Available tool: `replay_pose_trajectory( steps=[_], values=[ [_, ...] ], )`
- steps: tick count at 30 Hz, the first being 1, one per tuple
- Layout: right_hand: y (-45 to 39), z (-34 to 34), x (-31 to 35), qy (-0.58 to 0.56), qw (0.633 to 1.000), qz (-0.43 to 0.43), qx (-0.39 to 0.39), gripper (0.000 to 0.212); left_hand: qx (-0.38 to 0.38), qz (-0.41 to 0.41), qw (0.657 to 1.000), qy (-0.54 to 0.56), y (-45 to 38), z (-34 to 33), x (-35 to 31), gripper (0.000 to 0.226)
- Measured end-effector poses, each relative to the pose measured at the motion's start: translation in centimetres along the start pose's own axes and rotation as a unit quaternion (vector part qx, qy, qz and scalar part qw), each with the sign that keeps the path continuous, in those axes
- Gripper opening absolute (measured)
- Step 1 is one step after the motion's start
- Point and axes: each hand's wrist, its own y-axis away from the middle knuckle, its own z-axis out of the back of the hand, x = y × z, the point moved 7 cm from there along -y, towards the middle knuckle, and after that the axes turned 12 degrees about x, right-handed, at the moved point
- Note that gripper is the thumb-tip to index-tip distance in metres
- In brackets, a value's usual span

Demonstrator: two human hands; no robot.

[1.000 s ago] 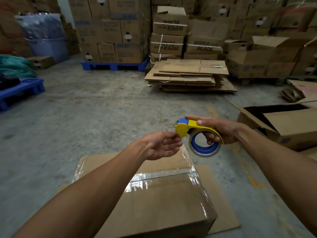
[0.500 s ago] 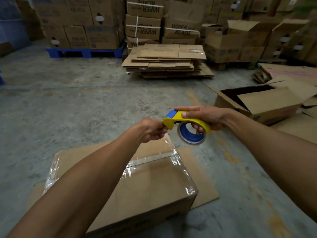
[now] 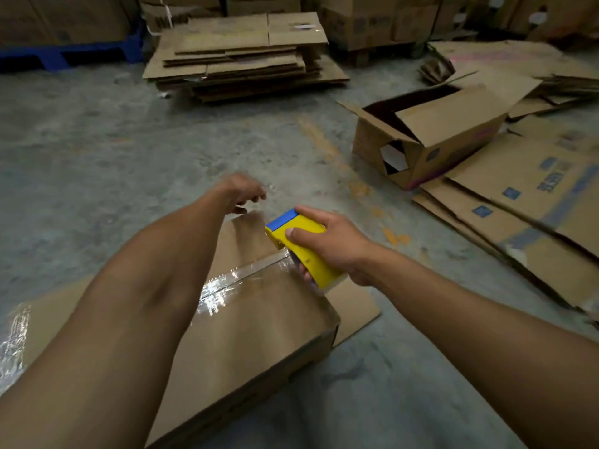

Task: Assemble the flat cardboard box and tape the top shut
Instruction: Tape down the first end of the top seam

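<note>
The box [image 3: 252, 319] sits closed on the floor [image 3: 129, 140], resting on a flat cardboard sheet [image 3: 353, 306] directly below me; several glossy tape strips already cover its top. Its long axis runs from lower left to upper right, one corner pointing away from me, and the taped centre seam [image 3: 240, 273] follows that same axis.

Change since a second ago — both hands were raised above the box, the left pinching the tape's free end at the dispenser mouth. Now both have dropped to the box's far end. I judge a fresh strip is being anchored there, so the sealing pass is starting, not finishing.

The right hand [image 3: 337, 244] grips the dispenser [image 3: 301, 244], fingers curled round its yellow body, blue nose aimed away from me, the roll touching the top's right edge.

The left hand [image 3: 241, 191] is at the far corner, fingers curled downward; motion blur hides whether it is pinching tape — I cannot tell.
</note>
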Motion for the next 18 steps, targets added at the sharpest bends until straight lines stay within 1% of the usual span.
replay_pose_trajectory(
  steps=[1, 3, 6, 8, 11, 14, 18],
  values=[
    [-0.3, -0.2, -0.6, -0.001, 1.000, -0.006, -0.013, 0.062, 0.000, -0.015, 1.000, -0.023, -0.7, -0.6, -0.3, 0.016],
    [-0.8, -0.3, -1.3, -0.006, 1.000, -0.012, -0.026, 0.063, -0.023, -0.047, 0.997, -0.053, -1.8, -0.9, -0.5, 0.013],
    [-1.4, -0.3, -1.3, -0.012, 0.999, -0.011, -0.027, 0.062, -0.067, -0.083, 0.993, -0.054, -3.1, 0.0, 0.5, 0.016],
    [-1.9, -0.7, -1.3, -0.019, 1.000, -0.011, -0.021, 0.062, -0.082, -0.087, 0.992, -0.044, -3.6, 0.4, 1.6, 0.019],
    [-2.6, -1.3, -1.6, -0.015, 1.000, -0.016, -0.016, 0.064, -0.098, -0.086, 0.991, -0.040, -4.0, 1.0, 3.0, 0.016],
    [-3.1, -1.5, -1.6, -0.004, 1.000, -0.023, -0.015, 0.065, -0.105, -0.070, 0.992, -0.021, -4.2, 1.1, 4.1, 0.018],
    [-3.3, -1.6, -1.4, -0.006, 1.000, -0.024, -0.014, 0.063, -0.106, -0.071, 0.992, -0.007, -4.3, 0.9, 4.5, 0.019]
  ],
)
